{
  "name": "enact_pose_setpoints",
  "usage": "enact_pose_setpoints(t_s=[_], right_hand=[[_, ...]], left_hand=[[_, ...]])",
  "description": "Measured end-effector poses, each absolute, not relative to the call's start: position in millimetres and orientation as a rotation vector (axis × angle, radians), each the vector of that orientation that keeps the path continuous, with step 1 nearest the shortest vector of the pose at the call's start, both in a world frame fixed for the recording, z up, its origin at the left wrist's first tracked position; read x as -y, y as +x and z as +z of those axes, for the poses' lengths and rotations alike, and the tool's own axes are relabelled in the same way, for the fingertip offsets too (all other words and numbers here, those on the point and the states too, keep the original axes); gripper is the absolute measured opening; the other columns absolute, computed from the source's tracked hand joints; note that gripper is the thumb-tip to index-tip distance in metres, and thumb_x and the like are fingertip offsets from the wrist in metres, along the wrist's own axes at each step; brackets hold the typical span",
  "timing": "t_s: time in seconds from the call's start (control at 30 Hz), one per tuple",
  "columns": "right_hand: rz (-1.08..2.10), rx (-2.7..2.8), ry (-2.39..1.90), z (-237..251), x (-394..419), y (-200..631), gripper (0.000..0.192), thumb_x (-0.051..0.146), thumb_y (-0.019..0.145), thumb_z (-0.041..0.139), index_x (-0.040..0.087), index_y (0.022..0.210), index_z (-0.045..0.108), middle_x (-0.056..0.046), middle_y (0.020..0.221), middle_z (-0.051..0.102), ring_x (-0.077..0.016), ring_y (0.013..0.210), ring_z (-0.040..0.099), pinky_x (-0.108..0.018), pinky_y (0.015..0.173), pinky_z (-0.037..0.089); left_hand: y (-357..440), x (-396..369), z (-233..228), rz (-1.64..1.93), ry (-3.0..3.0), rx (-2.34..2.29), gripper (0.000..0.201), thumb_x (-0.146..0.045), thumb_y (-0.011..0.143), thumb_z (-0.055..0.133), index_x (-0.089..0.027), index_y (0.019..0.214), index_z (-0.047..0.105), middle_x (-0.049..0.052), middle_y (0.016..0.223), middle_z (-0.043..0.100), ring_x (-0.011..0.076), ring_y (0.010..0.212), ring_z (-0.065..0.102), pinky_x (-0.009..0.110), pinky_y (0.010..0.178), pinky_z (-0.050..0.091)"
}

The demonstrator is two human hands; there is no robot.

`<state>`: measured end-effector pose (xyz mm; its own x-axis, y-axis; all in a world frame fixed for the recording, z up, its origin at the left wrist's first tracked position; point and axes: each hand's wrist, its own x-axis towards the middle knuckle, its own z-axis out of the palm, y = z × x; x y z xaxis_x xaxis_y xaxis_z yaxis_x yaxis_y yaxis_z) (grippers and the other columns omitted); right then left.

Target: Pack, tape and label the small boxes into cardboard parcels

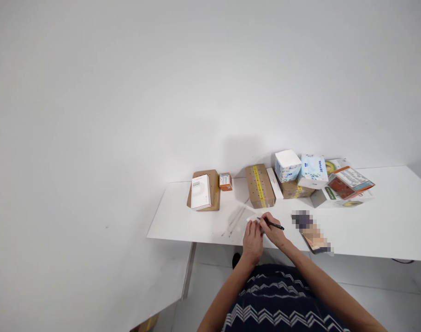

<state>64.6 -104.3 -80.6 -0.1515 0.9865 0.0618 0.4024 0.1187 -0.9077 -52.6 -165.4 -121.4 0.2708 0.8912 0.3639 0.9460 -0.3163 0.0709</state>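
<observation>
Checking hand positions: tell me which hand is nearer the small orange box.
Left. The left hand lies in front of the small orange box, slightly to its right; the right hand, holding the pen, sits farther right.

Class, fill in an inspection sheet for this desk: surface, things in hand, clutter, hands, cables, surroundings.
Surface: white table, faint streaks near the hands.
Things in hand: black pen in the right hand; small white slip under the left hand.
Clutter: taped cardboard box, white box, small orange box, tissue packs, all along the back edge.
Hands: close together at the front edge.
Cables: dark cable below the table, right.
Surroundings: plain white wall.
</observation>
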Motion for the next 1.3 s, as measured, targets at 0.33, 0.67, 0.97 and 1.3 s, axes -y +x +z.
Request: enact_pose_setpoints(t_s=[0.33,0.67,0.97,1.3], right_hand=[[0.984,1.680,-1.370,-78.5,104.3,64.0,0.017,0.036,0.083,0.042,0.022,0.075,0.047,0.002,0.063,0.055,-0.0146,0.055,0.052,-0.027,0.058,0.045],[1.037,1.683,-1.387,-76.6,102.6,62.8,0.018,0.037,0.083,0.042,0.023,0.073,0.045,0.003,0.061,0.053,-0.0144,0.054,0.051,-0.027,0.058,0.044],[1.137,1.568,-1.364,-73.0,102.4,62.4,0.017,0.037,0.081,0.045,0.022,0.072,0.047,0.003,0.061,0.052,-0.0142,0.055,0.050,-0.028,0.059,0.044],[1.285,1.001,-1.788,-110.7,88.1,109.4,0.021,0.034,0.075,0.042,0.020,0.060,0.046,0.000,0.048,0.053,-0.0116,0.041,0.047,-0.023,0.040,0.037]], left_hand=[[-52.6,166.6,-124.5,-0.557,-2.365,1.752,0.042,-0.014,0.088,0.044,-0.005,0.130,0.046,0.015,0.126,0.058,0.0282,0.129,0.042,0.048,0.104,0.043],[-53.0,166.2,-124.0,-0.513,-2.397,1.785,0.049,-0.015,0.089,0.042,-0.007,0.137,0.038,0.015,0.129,0.055,0.0271,0.129,0.042,0.050,0.105,0.040],[-53.1,167.4,-122.6,-0.534,-2.386,1.827,0.049,-0.014,0.086,0.047,-0.008,0.134,0.042,0.015,0.130,0.055,0.0272,0.130,0.041,0.050,0.105,0.042],[-52.0,166.2,-112.3,-0.537,-2.374,1.884,0.039,-0.014,0.084,0.051,-0.010,0.123,0.052,0.014,0.127,0.055,0.0290,0.128,0.042,0.047,0.099,0.048]])
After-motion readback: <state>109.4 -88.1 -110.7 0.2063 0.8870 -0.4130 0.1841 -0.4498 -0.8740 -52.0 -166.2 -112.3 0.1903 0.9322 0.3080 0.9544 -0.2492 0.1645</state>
